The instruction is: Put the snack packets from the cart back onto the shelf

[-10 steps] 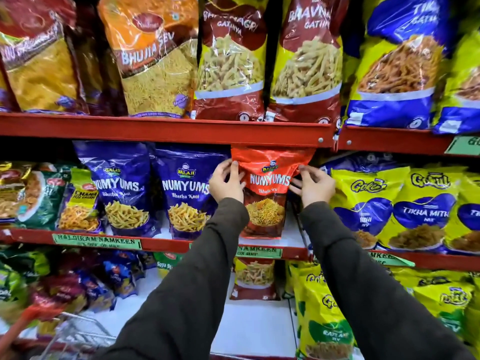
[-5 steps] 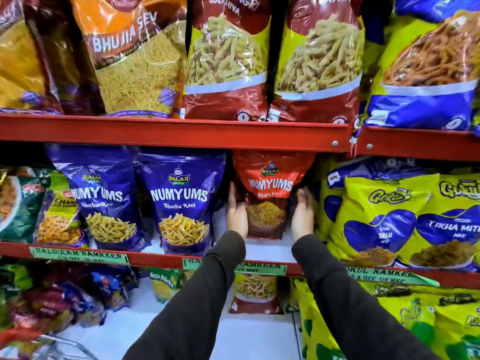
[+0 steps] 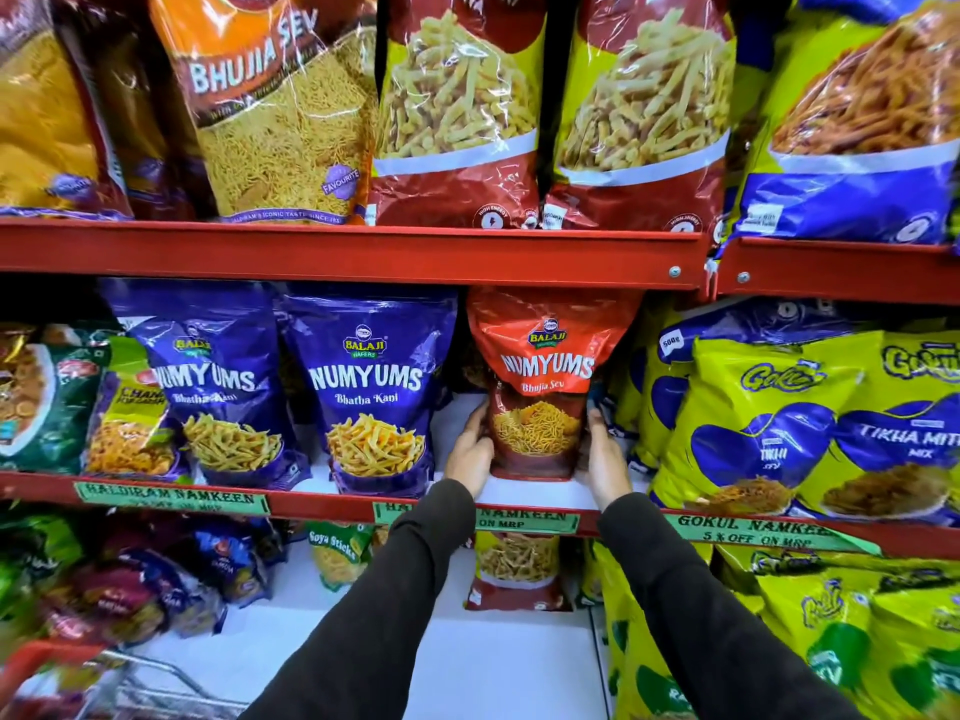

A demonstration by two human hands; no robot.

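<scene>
A red Numyums Bhujia Sev packet (image 3: pixel 540 387) stands upright on the middle shelf (image 3: pixel 332 504), between purple packets and yellow ones. My left hand (image 3: pixel 470 449) presses its lower left side and my right hand (image 3: pixel 602 459) presses its lower right side, so both hands clasp the packet near its base. Its bottom rests on the white shelf board. A corner of the cart (image 3: pixel 130 688) shows at the bottom left, blurred.
Two purple Numyums Bhatha Kani packets (image 3: pixel 371 387) stand just left of my left hand. Yellow Gokul packets (image 3: pixel 753 423) crowd the right. The red upper shelf rail (image 3: pixel 353 252) hangs right above the packet's top. More packets fill the lower shelf.
My hands slid from the packet's upper sides down to its base. The packet went deeper into the shelf and stands straighter; my view moved closer.
</scene>
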